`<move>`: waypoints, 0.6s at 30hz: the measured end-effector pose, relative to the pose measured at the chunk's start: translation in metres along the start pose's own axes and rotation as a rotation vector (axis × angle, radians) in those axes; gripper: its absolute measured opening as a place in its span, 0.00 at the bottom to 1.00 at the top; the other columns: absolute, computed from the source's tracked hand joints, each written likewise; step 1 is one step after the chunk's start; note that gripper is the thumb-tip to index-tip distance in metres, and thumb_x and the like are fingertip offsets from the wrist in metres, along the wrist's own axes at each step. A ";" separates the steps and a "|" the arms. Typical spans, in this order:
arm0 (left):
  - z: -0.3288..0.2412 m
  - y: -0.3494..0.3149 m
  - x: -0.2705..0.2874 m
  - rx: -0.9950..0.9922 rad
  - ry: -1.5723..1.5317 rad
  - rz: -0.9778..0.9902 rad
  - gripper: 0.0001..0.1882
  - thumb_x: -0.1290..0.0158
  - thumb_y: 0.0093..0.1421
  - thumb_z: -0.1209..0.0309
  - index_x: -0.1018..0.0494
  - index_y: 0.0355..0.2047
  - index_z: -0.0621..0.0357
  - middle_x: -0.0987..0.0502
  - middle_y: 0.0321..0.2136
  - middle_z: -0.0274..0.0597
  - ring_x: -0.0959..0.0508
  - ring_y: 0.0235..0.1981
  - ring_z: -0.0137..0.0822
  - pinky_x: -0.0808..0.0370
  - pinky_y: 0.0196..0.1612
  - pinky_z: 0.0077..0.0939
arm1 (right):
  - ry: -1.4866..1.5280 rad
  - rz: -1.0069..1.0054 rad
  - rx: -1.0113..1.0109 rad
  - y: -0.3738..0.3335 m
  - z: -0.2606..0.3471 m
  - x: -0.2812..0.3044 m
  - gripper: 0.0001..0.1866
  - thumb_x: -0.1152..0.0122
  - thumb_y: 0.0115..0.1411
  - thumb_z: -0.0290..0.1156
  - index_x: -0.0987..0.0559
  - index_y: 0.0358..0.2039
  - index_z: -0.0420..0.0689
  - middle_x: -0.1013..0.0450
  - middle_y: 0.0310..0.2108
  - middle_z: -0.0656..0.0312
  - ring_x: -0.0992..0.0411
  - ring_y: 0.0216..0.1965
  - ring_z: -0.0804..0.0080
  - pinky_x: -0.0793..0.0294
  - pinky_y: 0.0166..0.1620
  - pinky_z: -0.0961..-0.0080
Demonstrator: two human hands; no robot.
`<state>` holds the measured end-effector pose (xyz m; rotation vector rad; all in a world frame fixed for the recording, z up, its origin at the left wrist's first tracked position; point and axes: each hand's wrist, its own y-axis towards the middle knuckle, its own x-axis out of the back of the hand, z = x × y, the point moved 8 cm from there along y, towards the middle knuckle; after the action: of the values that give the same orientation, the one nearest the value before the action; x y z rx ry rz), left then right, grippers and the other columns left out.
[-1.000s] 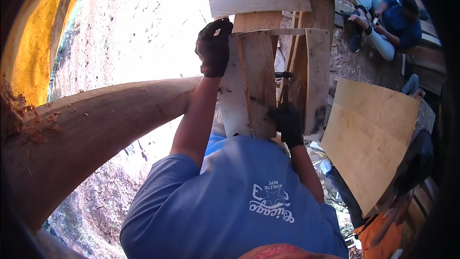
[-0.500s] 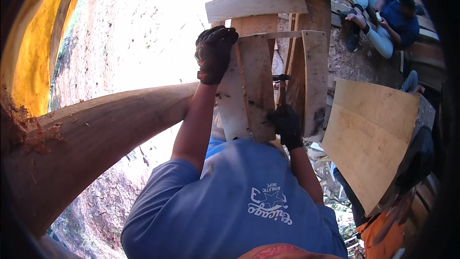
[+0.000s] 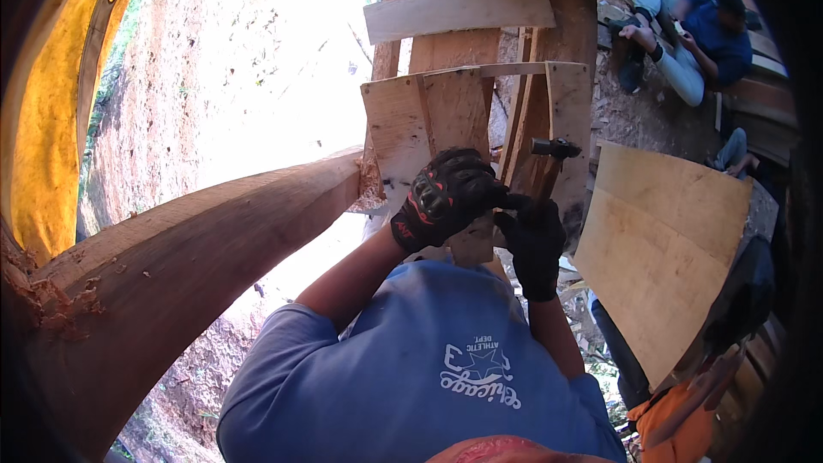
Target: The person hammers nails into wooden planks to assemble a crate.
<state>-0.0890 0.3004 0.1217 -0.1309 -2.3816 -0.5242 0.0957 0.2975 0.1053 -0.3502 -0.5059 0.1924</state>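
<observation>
left hand (image 3: 446, 199): gloved fingers clenched on rough plank (image 3: 454, 111) | right hand (image 3: 533, 240): fingers grasping dark-headed hammer (image 3: 555, 150)

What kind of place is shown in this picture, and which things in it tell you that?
Probably an outdoor building or carpentry site on a dirt slope. A thick peeled log runs beside rough nailed planks, a plywood sheet leans nearby, and the gloved right hand holds a hammer by the left hand.

Harsh overexposed sunlight, dark fisheye-warped rim
</observation>
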 end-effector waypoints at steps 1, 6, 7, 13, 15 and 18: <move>-0.004 -0.001 -0.006 -0.038 -0.008 0.051 0.11 0.31 0.59 0.68 0.15 0.43 0.48 0.13 0.43 0.39 0.15 0.51 0.46 0.22 0.62 0.51 | 0.013 -0.008 0.060 0.002 -0.001 -0.004 0.14 0.20 0.59 0.24 0.16 0.43 0.43 0.18 0.35 0.65 0.24 0.34 0.80 0.23 0.40 0.77; 0.012 0.002 0.012 0.070 -0.014 0.017 0.13 0.31 0.57 0.68 0.14 0.44 0.47 0.14 0.42 0.38 0.16 0.52 0.45 0.23 0.63 0.51 | 0.164 -0.040 -0.028 0.015 0.016 -0.015 0.13 0.24 0.62 0.19 0.21 0.41 0.43 0.16 0.38 0.62 0.26 0.29 0.83 0.26 0.32 0.81; 0.014 0.002 0.016 0.071 -0.006 0.020 0.13 0.31 0.57 0.68 0.14 0.44 0.47 0.14 0.43 0.38 0.16 0.52 0.44 0.23 0.64 0.51 | 0.281 -0.042 -0.064 0.019 0.014 -0.017 0.13 0.25 0.62 0.19 0.23 0.40 0.43 0.16 0.38 0.61 0.26 0.28 0.84 0.28 0.30 0.81; 0.026 -0.016 0.031 0.040 0.052 -0.078 0.17 0.34 0.57 0.69 0.13 0.48 0.41 0.14 0.41 0.36 0.16 0.51 0.44 0.24 0.65 0.49 | 0.281 0.003 -0.005 0.042 0.030 -0.030 0.12 0.29 0.65 0.17 0.25 0.38 0.44 0.16 0.35 0.60 0.27 0.24 0.85 0.31 0.25 0.83; 0.026 -0.015 0.036 -0.014 0.117 -0.056 0.19 0.34 0.57 0.70 0.13 0.50 0.38 0.15 0.39 0.34 0.16 0.49 0.43 0.24 0.65 0.47 | 0.281 0.047 0.019 0.047 0.034 -0.037 0.10 0.29 0.65 0.17 0.23 0.40 0.43 0.16 0.35 0.60 0.27 0.24 0.85 0.31 0.25 0.83; 0.029 -0.012 0.037 0.026 0.203 0.079 0.20 0.35 0.58 0.70 0.12 0.51 0.34 0.16 0.36 0.32 0.16 0.47 0.41 0.22 0.63 0.43 | 0.356 0.124 0.009 0.052 0.048 -0.047 0.09 0.29 0.65 0.18 0.20 0.42 0.41 0.16 0.35 0.61 0.26 0.26 0.85 0.30 0.26 0.84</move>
<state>-0.1377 0.2989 0.1219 -0.1521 -2.1754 -0.4477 0.0267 0.3461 0.1043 -0.3978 -0.1315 0.2467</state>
